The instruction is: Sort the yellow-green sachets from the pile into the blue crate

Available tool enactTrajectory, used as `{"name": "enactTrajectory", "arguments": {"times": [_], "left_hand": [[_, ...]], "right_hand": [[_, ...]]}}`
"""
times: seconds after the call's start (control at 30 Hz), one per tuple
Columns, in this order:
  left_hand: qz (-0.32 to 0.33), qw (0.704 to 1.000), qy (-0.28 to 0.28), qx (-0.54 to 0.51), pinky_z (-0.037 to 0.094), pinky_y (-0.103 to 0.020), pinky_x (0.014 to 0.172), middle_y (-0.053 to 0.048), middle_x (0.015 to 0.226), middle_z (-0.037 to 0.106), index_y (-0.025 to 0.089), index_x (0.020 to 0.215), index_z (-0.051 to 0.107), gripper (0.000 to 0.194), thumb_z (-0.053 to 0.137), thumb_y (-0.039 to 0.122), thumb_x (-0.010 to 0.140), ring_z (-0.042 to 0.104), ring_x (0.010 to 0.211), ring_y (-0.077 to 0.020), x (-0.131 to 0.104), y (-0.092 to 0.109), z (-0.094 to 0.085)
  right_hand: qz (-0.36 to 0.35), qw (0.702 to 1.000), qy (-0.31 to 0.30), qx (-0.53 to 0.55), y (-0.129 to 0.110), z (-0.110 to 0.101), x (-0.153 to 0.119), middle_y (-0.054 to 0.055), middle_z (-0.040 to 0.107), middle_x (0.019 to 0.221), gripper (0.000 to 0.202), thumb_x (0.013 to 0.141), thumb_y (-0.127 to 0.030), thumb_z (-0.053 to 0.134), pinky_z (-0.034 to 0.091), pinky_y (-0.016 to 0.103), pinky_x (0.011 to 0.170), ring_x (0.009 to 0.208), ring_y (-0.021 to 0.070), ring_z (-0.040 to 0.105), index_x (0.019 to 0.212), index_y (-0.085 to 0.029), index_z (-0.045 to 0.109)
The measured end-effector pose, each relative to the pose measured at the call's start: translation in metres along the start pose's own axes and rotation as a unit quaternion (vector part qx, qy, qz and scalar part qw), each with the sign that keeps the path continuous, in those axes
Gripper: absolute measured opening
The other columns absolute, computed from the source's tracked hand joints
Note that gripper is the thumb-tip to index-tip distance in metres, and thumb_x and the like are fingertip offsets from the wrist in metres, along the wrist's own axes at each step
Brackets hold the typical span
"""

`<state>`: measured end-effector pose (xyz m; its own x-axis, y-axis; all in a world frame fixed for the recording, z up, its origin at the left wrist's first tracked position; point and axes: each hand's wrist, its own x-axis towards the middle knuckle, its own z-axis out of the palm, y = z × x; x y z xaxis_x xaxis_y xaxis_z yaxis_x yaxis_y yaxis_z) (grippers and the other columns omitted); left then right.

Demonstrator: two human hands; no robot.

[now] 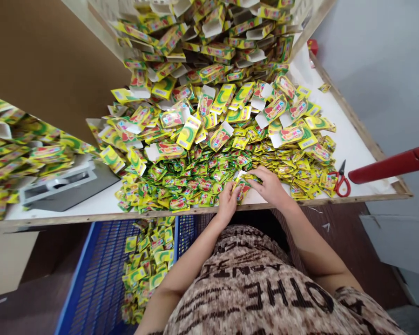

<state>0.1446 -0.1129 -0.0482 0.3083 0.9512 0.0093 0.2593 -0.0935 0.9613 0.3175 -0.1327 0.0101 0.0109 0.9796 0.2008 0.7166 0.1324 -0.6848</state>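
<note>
Could go wrong first with the small carton (240,177): could bend or tear its thin white end by pressing too hard with the fingers. Could also push loose sachets (206,184) over the front edge of the tabletop (349,135), because of having them heaped so close to it and of working with both forearms just there. On the left side, could then lose them down into the blue crate (91,265), among the packets lying inside. Farther back, by disturbing the loose heap of cartons (223,97), could bring some sliding down onto the sachets, and so mix both.

Relative to the hands, lies directly between them, close to the front edge, partly covered by fingers. Grasping it with the left hand (227,200), with fingers and thumb bent around it. With the right hand (268,186), reaching to its other side, with thumb and fingertips near the white end; cannot tell whether pinching the carton itself or a sachet. Cannot see the inside either. To notice around: mostly green sachets beside the left hand, yellow ones beside the right, and, well apart to the right, scissors (341,174) with red handles.
</note>
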Motion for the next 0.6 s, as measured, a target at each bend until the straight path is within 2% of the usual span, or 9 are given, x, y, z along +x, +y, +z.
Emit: {"name": "enactTrajectory", "arguments": {"times": [0.07,0.23,0.27,0.33,0.4,0.47,0.53,0.6], "left_hand": [[0.006,1.000,-0.004,0.000,0.041,-0.025,0.077,-0.001,0.084,0.060,0.019,0.091,0.056,0.023,0.046,0.039,0.094,0.053,0.080,-0.0152,-0.002,0.001,0.002],[0.001,1.000,0.006,-0.010,0.042,-0.026,0.077,-0.002,0.084,0.059,0.018,0.092,0.055,0.022,0.045,0.038,0.095,0.053,0.080,-0.0157,-0.005,-0.001,0.006],[-0.003,1.000,0.008,-0.009,0.043,-0.026,0.076,-0.002,0.083,0.059,0.018,0.091,0.055,0.022,0.044,0.038,0.095,0.053,0.080,-0.0158,-0.005,-0.002,0.006],[-0.002,1.000,0.000,-0.013,0.043,-0.027,0.077,-0.003,0.084,0.059,0.018,0.092,0.055,0.024,0.044,0.039,0.095,0.054,0.081,-0.0162,-0.005,-0.004,0.004],[0.011,0.999,-0.033,-0.030,0.044,-0.028,0.080,-0.003,0.088,0.060,0.018,0.095,0.057,0.023,0.048,0.040,0.093,0.055,0.084,-0.0169,-0.003,-0.006,0.001],[0.017,0.995,-0.080,-0.065,0.045,-0.029,0.083,-0.003,0.091,0.062,0.018,0.098,0.059,0.024,0.056,0.040,0.088,0.056,0.088,-0.0177,0.001,-0.007,-0.002],[0.000,0.987,-0.112,-0.118,0.046,-0.028,0.084,-0.002,0.092,0.063,0.018,0.099,0.060,0.029,0.067,0.039,0.081,0.057,0.089,-0.0176,0.005,-0.009,-0.004],[-0.034,0.974,-0.121,-0.186,0.047,-0.027,0.083,-0.001,0.090,0.064,0.017,0.098,0.059,0.034,0.074,0.037,0.074,0.058,0.087,-0.0162,0.008,-0.010,-0.006]], "right_hand": [[0.015,1.000,-0.001,-0.008,-0.002,0.001,0.002,0.005,0.063,0.093,0.019,0.086,-0.023,0.058,0.047,0.030,0.081,0.088,0.0189,0.061,0.102,-0.020,0.068],[0.062,0.994,0.060,-0.065,-0.010,0.011,0.002,0.008,0.064,0.093,0.019,0.083,-0.019,0.057,0.047,0.033,0.082,0.088,0.0220,0.060,0.097,-0.017,0.068],[0.055,0.995,0.049,-0.074,-0.012,0.010,0.003,0.009,0.063,0.094,0.019,0.082,-0.018,0.057,0.047,0.033,0.081,0.087,0.0224,0.060,0.097,-0.017,0.069],[0.012,0.997,-0.016,-0.076,-0.015,0.003,0.006,0.008,0.063,0.093,0.020,0.080,-0.015,0.058,0.047,0.033,0.080,0.087,0.0221,0.060,0.096,-0.017,0.069],[-0.041,0.993,-0.101,-0.053,-0.014,-0.007,0.011,0.006,0.064,0.093,0.021,0.080,-0.013,0.059,0.046,0.031,0.080,0.088,0.0208,0.061,0.097,-0.019,0.070],[-0.044,0.991,-0.128,-0.022,-0.011,-0.015,0.016,0.004,0.067,0.093,0.023,0.080,-0.014,0.063,0.046,0.030,0.079,0.087,0.0200,0.062,0.100,-0.022,0.069],[-0.012,0.996,-0.092,-0.004,-0.006,-0.015,0.019,0.003,0.069,0.091,0.023,0.079,-0.017,0.067,0.046,0.030,0.076,0.084,0.0199,0.063,0.101,-0.022,0.068],[-0.011,0.999,-0.046,0.001,-0.001,-0.009,0.020,0.003,0.069,0.088,0.017,0.078,-0.020,0.069,0.046,0.030,0.074,0.082,0.0203,0.063,0.096,-0.021,0.068]]}}
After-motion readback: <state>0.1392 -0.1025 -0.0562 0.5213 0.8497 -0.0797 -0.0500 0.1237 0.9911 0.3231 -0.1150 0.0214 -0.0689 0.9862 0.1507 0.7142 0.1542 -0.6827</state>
